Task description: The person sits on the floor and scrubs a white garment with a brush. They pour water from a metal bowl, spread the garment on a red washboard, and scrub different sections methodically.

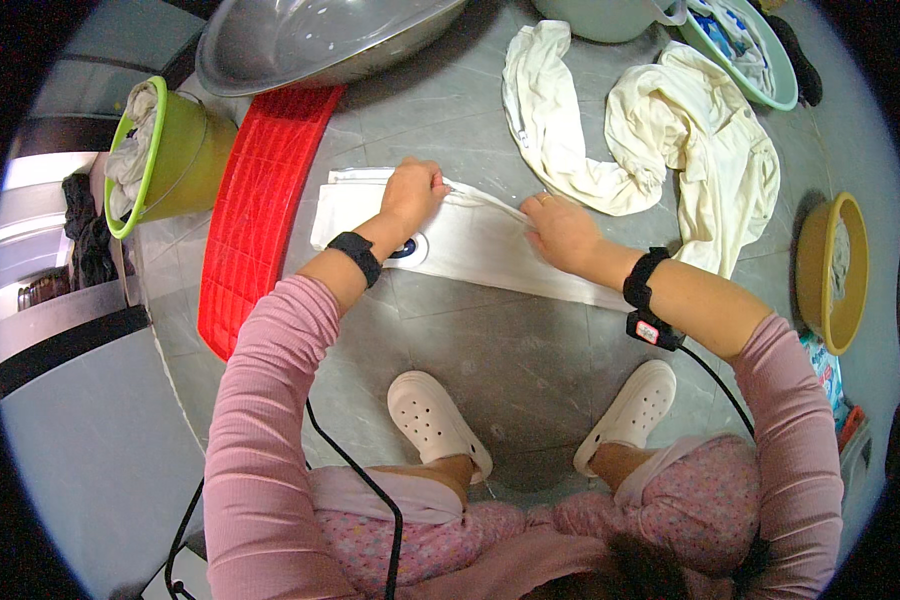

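A long white cloth garment (480, 244) lies flattened and folded lengthwise on the grey tile floor. My left hand (414, 191) grips its far edge near the left end, fingers closed on the fabric. Further right along the same edge, my right hand (561, 229) pinches the cloth between thumb and fingers. A round white object with a dark blue centre (411, 250) shows beside my left wrist, partly hidden by it. Beyond my right hand a crumpled cream-white cloth (690, 135) lies twisted on the floor, with a zip visible at its left part.
Left stand a red plastic board (259, 217) and a lime-green bucket (195, 157) of cloth. A large metal basin (322, 45) is at the top. A mint basin (784, 82) and a yellow basin (855, 277), both holding cloth, are on the right. Black cables hang near my arms.
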